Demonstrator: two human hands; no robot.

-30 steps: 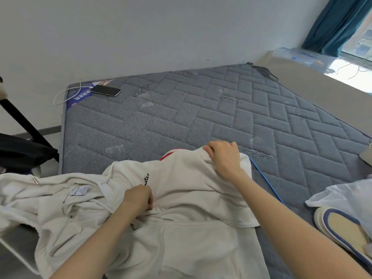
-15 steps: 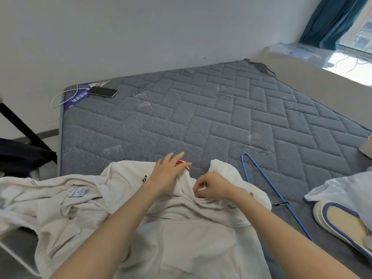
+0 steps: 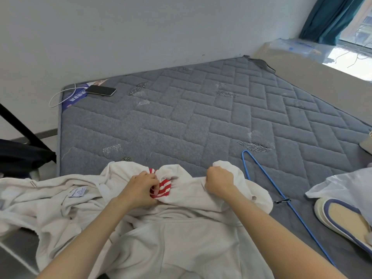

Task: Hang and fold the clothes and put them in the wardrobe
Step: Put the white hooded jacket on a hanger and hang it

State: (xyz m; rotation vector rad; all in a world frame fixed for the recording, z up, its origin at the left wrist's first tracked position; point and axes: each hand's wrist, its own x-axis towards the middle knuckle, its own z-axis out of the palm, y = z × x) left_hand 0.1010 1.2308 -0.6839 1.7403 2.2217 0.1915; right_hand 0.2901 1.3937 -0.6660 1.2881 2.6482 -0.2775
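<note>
Near edge of mattress [image 3: 181, 121]: white hoodie [image 3: 181, 228] lies crumpled on the grey quilting, one part trailing off the left side, care label [image 3: 78, 191] facing up.
Left hand [image 3: 141, 188]: fingers curled, pinching red-and-white striped fabric [image 3: 162, 188] at the hoodie's neck opening.
Right hand [image 3: 219, 181]: fisted round a bunch of the hoodie's white cloth, right of the stripes.
Blue hanger [image 3: 281, 200]: flat on the mattress, just right of the hoodie; neither hand touches it.
Far left corner: dark phone [image 3: 101, 90] with white cable [image 3: 60, 97].
Right edge: pale shoe [image 3: 342, 218] with blue trim, touching a white plastic bag [image 3: 342, 184].
Window corner: teal curtain [image 3: 330, 17].
</note>
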